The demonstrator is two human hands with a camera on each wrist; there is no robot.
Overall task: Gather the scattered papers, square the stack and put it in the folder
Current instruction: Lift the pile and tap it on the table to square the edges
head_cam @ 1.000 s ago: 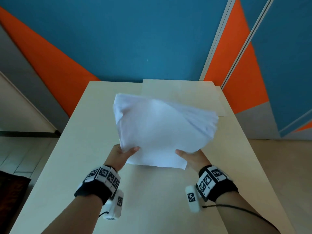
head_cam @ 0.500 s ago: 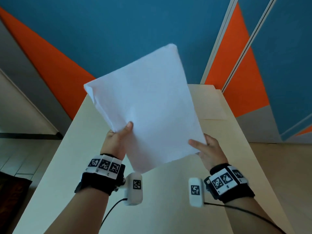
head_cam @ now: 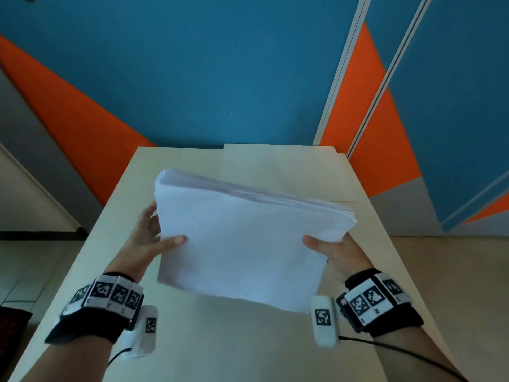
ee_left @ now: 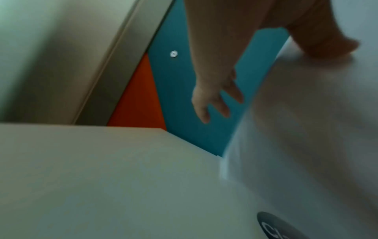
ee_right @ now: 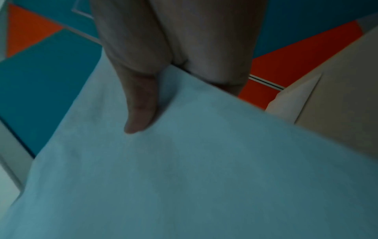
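A thick stack of white papers (head_cam: 242, 244) hangs tilted above the table, its sheets slightly fanned along the far edge. My left hand (head_cam: 162, 230) is at the stack's left edge with the thumb lying on top. In the left wrist view its fingers (ee_left: 214, 100) are straight and spread beside the papers (ee_left: 306, 129), apart from them. My right hand (head_cam: 325, 246) pinches the right edge, with the thumb (ee_right: 141, 113) on top of the papers (ee_right: 184, 177) and the fingers hidden beneath. A beige folder (head_cam: 289, 172) lies flat at the table's far right.
The pale wooden table (head_cam: 220, 340) runs away from me and ends against a blue and orange wall (head_cam: 220, 78). Floor drops off along the table's left edge (head_cam: 91, 238) and right edge (head_cam: 399, 257).
The stack, raised upright half a second ago, has come down to a flatter tilt over the table. My left hand has let go its grip and moved to the left edge.
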